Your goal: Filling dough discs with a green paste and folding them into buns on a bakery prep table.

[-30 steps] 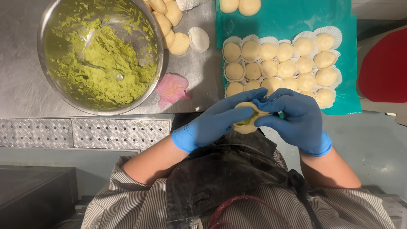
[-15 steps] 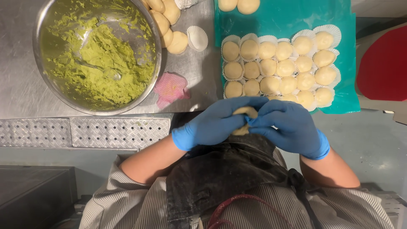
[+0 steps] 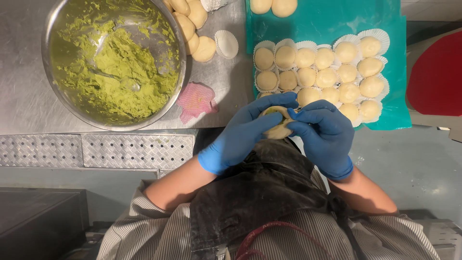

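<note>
Steel worktop (image 3: 29, 103) fills the upper part of the view, and just off its near edge, over a dark apron (image 3: 255, 192), both blue-gloved hands close around one pale dough ball (image 3: 278, 126). The left hand (image 3: 243, 135) cups it from nine o'clock with the fingers curled over the top; the right hand (image 3: 325, 135) pinches in at three o'clock. A little green shows at the top of the ball, so too hard a pinch could likely split the skin and squeeze filling out. Held off the counter (nothing beneath but the apron), a slip would probably drop it. At twelve to one o'clock, finished balls in white paper cups (image 3: 317, 72) crowd a teal mat (image 3: 322, 21). At ten o'clock stands a steel bowl (image 3: 53, 33) of green paste (image 3: 120, 72), a pink cloth (image 3: 196, 101) beside it.
</note>
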